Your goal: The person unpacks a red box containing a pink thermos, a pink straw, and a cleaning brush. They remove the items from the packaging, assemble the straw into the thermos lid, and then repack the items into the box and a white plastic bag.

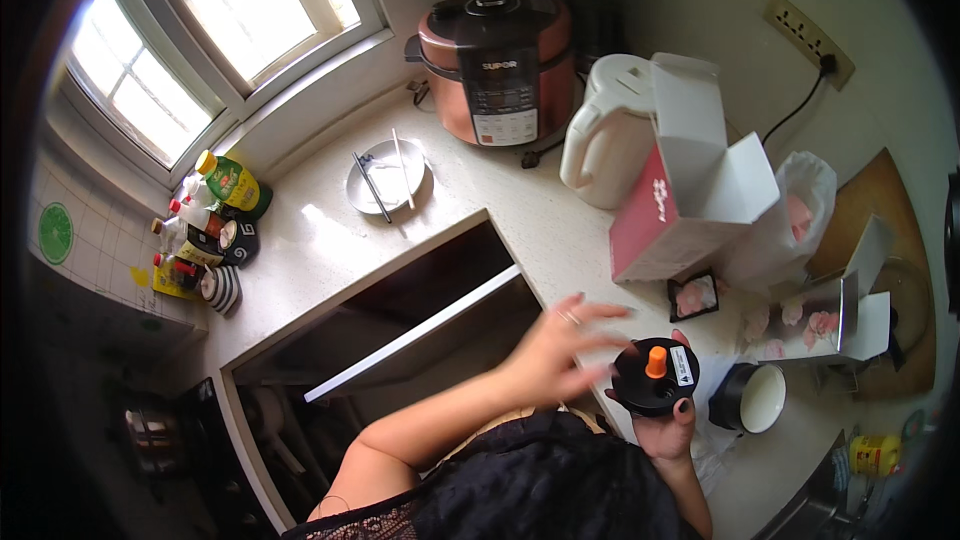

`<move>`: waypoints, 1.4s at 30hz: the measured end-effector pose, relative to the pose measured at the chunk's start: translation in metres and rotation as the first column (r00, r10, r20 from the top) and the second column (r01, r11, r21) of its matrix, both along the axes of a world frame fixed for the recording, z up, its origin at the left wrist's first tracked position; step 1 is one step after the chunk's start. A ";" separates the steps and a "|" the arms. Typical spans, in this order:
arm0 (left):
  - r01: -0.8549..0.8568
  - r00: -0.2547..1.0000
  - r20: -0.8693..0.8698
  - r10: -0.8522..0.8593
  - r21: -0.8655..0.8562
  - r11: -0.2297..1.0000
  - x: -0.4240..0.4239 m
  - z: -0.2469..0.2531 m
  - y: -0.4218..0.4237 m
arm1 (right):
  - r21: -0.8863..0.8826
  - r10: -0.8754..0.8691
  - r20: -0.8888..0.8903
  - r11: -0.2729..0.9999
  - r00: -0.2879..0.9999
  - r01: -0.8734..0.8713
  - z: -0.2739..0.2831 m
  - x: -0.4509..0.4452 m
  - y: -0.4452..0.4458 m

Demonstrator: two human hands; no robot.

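My right hand (664,429) holds a round black lid-like part (637,394) with an orange knob (656,362) on top, a small hole and a white label bearing writing. My left hand (555,349) is blurred, with its fingers apart beside the black part; it wears a ring and seems to hold nothing. Whether its fingertips touch the part's edge I cannot tell. A black cup-like container (727,396) with a pale inside lies on its side to the right of my right hand. Just beyond the hands, a small black tray (710,309) holds a pink flower-shaped item.
A pink-and-white box (641,229) stands open beside a white electric kettle (592,157); another flowered box (799,330) lies right. Behind are a Supor electric pressure cooker (450,101) and a plate (356,191) with chopsticks. Sauce bottles (234,184) stand left. An open recess (442,251) cuts the counter.
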State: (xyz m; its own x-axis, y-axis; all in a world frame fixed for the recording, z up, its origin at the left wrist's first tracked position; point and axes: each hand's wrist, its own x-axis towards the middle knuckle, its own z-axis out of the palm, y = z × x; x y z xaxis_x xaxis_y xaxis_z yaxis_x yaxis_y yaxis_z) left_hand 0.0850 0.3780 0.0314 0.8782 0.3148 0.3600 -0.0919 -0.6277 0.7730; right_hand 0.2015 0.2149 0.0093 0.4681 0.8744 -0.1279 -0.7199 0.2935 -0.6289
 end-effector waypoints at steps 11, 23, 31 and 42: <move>-0.705 0.481 -0.245 0.842 0.463 0.537 -0.109 -0.099 0.312 | -0.038 -0.019 -0.181 0.999 0.983 0.012 -0.008 -0.022 0.058; -0.221 0.740 -0.254 0.623 0.783 0.582 -0.115 -0.135 0.378 | -0.016 -0.114 -0.119 0.993 0.986 0.113 -0.006 -0.038 0.102; -0.524 0.769 0.294 0.569 0.798 0.296 -0.123 -0.065 0.368 | -0.033 -0.096 0.005 0.995 0.995 0.096 -0.016 -0.035 0.117; -0.138 0.601 -0.343 0.722 0.845 0.516 -0.139 -0.123 0.413 | -0.067 -0.168 -0.015 0.984 0.986 0.167 -0.015 -0.036 0.114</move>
State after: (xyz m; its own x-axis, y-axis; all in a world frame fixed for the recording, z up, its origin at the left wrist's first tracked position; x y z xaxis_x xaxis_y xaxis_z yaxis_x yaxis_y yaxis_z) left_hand -0.0538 0.7908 -0.0916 0.7678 0.6307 0.1126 0.6399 -0.7464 -0.1826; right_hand 0.1653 0.3286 -0.0054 0.6037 0.7735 -0.1931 -0.6773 0.3698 -0.6361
